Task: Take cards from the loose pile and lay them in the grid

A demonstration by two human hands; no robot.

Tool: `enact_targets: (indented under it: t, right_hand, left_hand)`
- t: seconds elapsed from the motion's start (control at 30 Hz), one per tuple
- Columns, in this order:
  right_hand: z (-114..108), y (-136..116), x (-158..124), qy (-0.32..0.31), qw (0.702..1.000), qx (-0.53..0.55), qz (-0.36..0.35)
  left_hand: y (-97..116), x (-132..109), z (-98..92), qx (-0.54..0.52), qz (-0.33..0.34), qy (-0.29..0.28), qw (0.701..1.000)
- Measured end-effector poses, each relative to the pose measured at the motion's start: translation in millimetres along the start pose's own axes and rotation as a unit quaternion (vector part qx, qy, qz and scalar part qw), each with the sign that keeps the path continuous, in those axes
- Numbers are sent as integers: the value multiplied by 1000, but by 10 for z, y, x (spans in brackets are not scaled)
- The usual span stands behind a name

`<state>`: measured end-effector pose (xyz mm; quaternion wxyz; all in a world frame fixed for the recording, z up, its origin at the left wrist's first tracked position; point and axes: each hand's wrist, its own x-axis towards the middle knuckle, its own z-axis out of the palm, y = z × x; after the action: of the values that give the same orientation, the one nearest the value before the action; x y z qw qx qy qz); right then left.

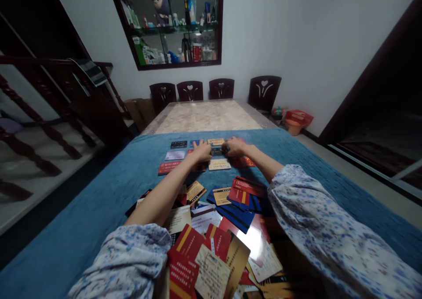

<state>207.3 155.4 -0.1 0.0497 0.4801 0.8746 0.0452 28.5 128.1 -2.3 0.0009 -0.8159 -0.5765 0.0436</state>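
Rows of cards lie on the blue cloth [138, 167] ahead of me. My left hand [202, 151] reaches over the middle of them, fingers curled at the left end of a dark card [216, 151]. At that card's right end my right hand [233, 147] has its fingers bent and pinched in. A yellow card [216, 142] lies just beyond and a cream card [219, 164] just nearer. Left of my hands are a black card [179, 144], a pale lilac card [175, 155] and a red card [167, 168]. Red cards beneath the hands are partly covered.
A loose heap of cards, including a gold card [238, 250] and blue cards [235, 215], spreads close to me between my forearms. Beyond the cloth continues the marble-patterned table [204, 114]. Dark chairs [222, 89] stand at its far end, and a wooden railing [39, 158] at the left.
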Motion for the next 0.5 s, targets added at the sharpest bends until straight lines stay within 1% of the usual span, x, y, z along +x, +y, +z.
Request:
enact_targets:
  t: [0.2, 0.33, 0.5]
  right_hand:
    - [-49, -15, -109, 8, 1000, 16, 21]
    - [-91, -32, -189, 25, 999, 32, 22]
    - [-150, -92, -334, 55, 998, 39, 14]
  left_hand:
    - [2, -182, -82, 5, 17, 29, 999]
    - [-28, -277, -88, 10, 33, 60, 998]
    - [-63, -406, -83, 13, 48, 73, 996]
